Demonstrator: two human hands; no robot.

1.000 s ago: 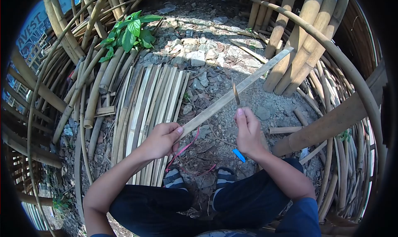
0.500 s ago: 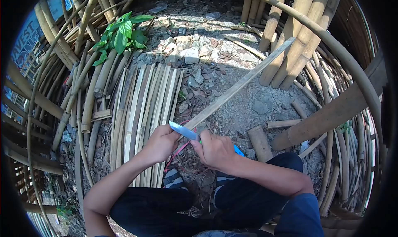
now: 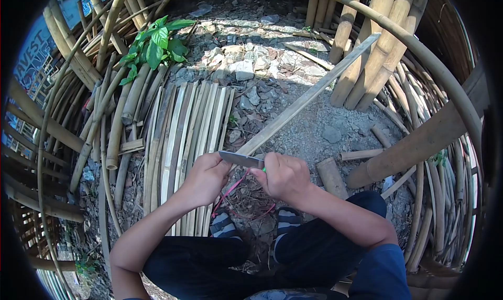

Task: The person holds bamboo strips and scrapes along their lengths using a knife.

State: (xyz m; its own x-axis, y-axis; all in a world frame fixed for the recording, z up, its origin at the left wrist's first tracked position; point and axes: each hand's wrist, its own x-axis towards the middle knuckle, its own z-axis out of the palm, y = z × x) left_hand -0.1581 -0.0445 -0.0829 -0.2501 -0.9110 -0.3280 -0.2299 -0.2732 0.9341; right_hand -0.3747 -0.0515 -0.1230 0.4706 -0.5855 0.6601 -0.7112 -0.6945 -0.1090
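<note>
My left hand is closed around the near end of a long bamboo strip, which slants up and away to the right. A knife is gripped in my right hand, its wide blade pointing left toward my left fingers. The blade lies across the strip close to its held end; whether it cuts into the wood cannot be made out. Only a bit of green handle shows by my right thumb. Below the hands, a pink cord loops over the ground.
Several split bamboo strips lie side by side at left. Thick bamboo poles stand at the upper right, with a slanting pole nearer me. A short bamboo piece rests on the ground by my right knee. A leafy plant grows upper left.
My right hand has shifted right and slightly up, and the blade now looks darker and flatter in angle. The strip's far end has risen a little. The handle's blue end is now hidden.
</note>
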